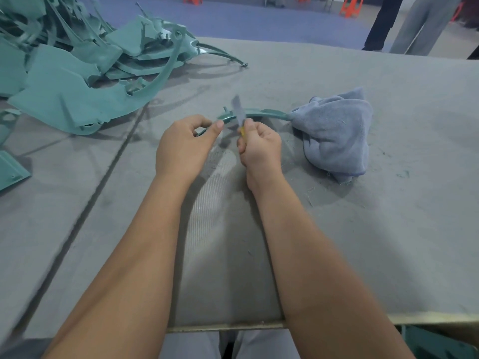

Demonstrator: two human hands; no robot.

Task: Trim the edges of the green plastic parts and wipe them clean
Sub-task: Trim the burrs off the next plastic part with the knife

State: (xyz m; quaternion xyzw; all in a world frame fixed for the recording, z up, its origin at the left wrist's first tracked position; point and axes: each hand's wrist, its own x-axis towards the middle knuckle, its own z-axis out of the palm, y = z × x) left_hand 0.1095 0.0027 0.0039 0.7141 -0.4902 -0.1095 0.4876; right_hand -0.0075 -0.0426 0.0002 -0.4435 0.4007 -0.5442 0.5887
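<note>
L hand (pixel 181 149) pinching green strip (pixel 261 114), R hand (pixel 259 149) gripping knife (pixel 239 112)

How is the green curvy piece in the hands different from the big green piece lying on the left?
The curved green strip is thin and narrow; the big green panel is wide and flat. The strip is held by the left hand, while the panel lies untouched on the table. Both are the same green plastic.
</note>
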